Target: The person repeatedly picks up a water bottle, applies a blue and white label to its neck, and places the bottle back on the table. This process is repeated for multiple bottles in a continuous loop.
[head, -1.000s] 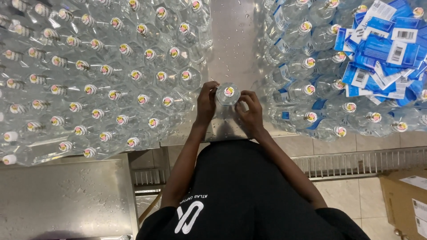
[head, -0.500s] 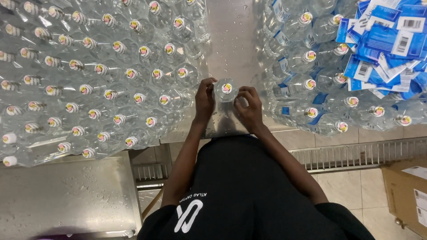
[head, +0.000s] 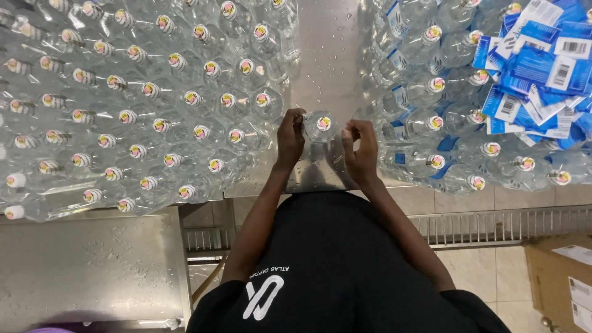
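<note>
Clear bottle [head: 321, 127] between both hands

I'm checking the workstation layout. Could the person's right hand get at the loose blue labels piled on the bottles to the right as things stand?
Probably yes. The right hand is on the clear bottle beside that bottle group, and nothing stands between it and the blue labels; it would need to let go first.

Steel table [head: 327, 55], wet: unlabelled capped bottles [head: 154, 111] massed left; blue-labelled bottles [head: 431, 123] right; loose blue labels [head: 536, 80] heaped on those; bare strip between.
</note>
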